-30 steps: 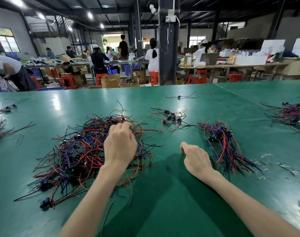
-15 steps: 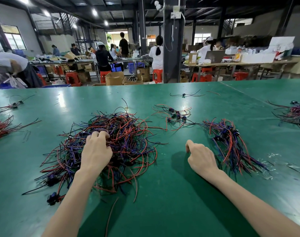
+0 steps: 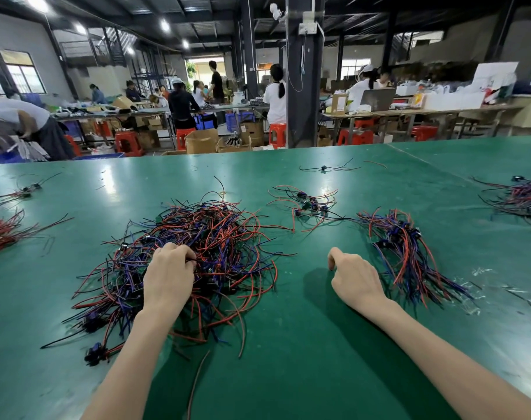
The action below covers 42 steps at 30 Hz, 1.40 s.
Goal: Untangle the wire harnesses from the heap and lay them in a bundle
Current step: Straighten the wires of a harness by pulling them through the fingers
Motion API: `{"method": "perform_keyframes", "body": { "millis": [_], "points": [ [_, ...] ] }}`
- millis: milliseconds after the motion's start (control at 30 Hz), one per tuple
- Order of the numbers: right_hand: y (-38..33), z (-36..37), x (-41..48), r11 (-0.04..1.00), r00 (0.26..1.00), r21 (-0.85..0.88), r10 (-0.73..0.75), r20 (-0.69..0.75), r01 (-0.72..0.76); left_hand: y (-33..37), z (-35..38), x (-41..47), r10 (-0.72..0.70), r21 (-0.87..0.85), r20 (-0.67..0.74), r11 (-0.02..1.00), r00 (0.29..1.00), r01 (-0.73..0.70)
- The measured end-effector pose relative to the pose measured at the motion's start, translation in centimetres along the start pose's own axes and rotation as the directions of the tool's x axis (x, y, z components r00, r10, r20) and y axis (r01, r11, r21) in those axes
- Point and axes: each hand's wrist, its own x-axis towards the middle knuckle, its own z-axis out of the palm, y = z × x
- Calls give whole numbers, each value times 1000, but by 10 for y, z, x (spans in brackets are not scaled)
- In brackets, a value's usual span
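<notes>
- The heap of wire harnesses [image 3: 215,237] is lying left of centre on the green surface [image 3: 303,359]. It is a loose tangle of thin red, blue and black leads, with small dark connectors scattered through it.
- A dark wire [image 3: 201,261] near the middle of the heap is being pinched by the left hand [image 3: 167,274], whose fingers are being curled down into the tangle.
- The harnesses are being judged light, limp and a little springy. A pulled lead will probably drag its neighbours along rather than slide free, and the thin wires could be strained at the connectors if yanked.
- Hold is probably best being taken at a connector body or just beside it, so that the leads trail behind and the loops can be shaken out during a slow lift.
- The bundle [image 3: 406,253] of sorted harnesses is lying well to the right of the heap, with connectors gathered at its far end and leads fanning toward the near edge.
- The right hand [image 3: 353,277] is being rested on the surface between heap and bundle, its fingers loosely curled under and nothing being held.
- A small cluster of harnesses [image 3: 306,204] is lying farther back, and another pile [image 3: 524,197] is being cut off by the right edge of the view.
</notes>
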Motion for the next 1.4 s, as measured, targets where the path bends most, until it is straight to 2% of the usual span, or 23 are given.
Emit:
{"method": "perform_keyframes", "body": {
  "millis": [167,300,367,500,567,667,767,833,900,967,1033,1133,1200,1300,1400],
  "points": [
    [0,0,1,1000,1000,16,9,2,-9,11,-1,-4,49,-100,-156,993,987,-65],
    [1,0,1,1000,1000,26,9,14,-10,14,-4,-5,0,-133,-157,991,988,-21],
    [1,0,1,999,1000,33,7,9,-7,13,-7,-4,1,-131,-71,991,998,-10],
    [1,1,1,999,1000,40,9,8,-9,17,-12,-5,2,-75,250,997,968,18],
    [1,1,1,999,1000,41,7,5,-7,18,-15,-6,4,-61,296,998,955,15],
    [1,2,1,999,1000,42,2,5,-2,18,-16,-5,15,-94,272,996,962,11],
    [2,3,2,999,1000,47,2,3,-2,21,-15,-5,13,-234,173,972,985,29],
    [1,3,2,999,1000,51,6,4,-6,24,-16,-4,-42,-378,76,923,996,68],
    [1,3,2,999,1000,46,14,1,-14,25,-18,-1,-131,-531,-21,841,991,100],
    [1,3,2,999,1000,46,15,-1,-15,26,-20,1,-237,-708,-94,699,967,102],
    [1,3,1,999,1000,50,11,-6,-11,25,-23,3,-341,-826,-178,561,923,48],
    [2,4,1,998,1000,65,14,-7,-14,27,-30,3,-401,-848,-392,506,828,-156],
    [2,4,1,997,1000,78,22,-5,-21,32,-34,1,-340,-771,-563,543,753,-332],
    [1,5,2,996,999,85,41,-19,-39,43,-34,-8,-46,-518,-769,630,637,-579],
    [1,1,0,982,997,187,41,-59,-30,56,-22,-20,259,-360,-788,541,558,-760]
  ]
}}
